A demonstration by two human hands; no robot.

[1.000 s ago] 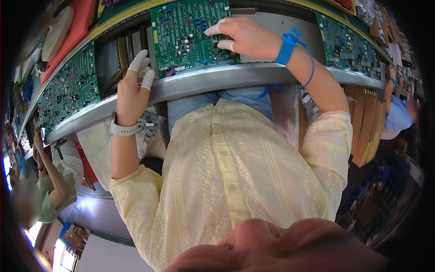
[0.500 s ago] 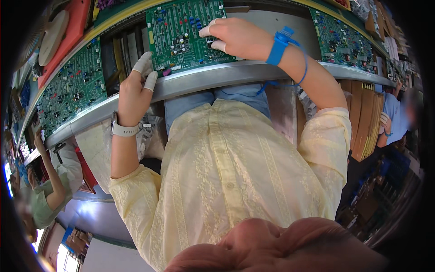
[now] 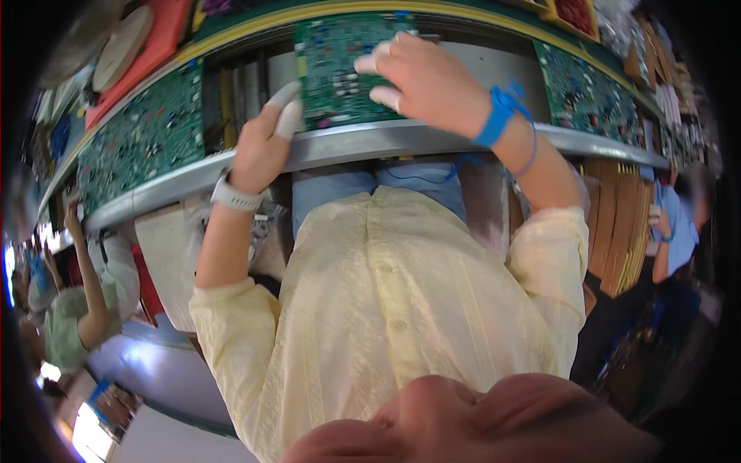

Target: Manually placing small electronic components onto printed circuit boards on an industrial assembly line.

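Observation:
A green circuit board (image 3: 340, 69) crowded with small components lies on the rail line in front of me, slightly blurred. Beside its left edge is my left hand (image 3: 262, 147), white finger cots on thumb and forefinger, those two fingers apart. Whether they touch the edge I cannot tell. My right hand (image 3: 432, 85) reaches over the board's right part from the near side, its cotted fingers spread and nothing visible between them. A blue wrist strap (image 3: 498, 116) with a cord circles my right wrist, and a pale watch band (image 3: 235, 194) my left.
Similar boards lie on the line to the left (image 3: 147, 139) and right (image 3: 590, 96). A metal rail (image 3: 347, 144) runs along the near edge. Flattened cardboard (image 3: 617, 224) stands below at right. Co-workers sit at far left (image 3: 77, 324) and far right (image 3: 679, 224).
The middle board and both hands have shifted right; the gap to the left board is wider, the one to the right board narrower. The whole view has also moved a little.

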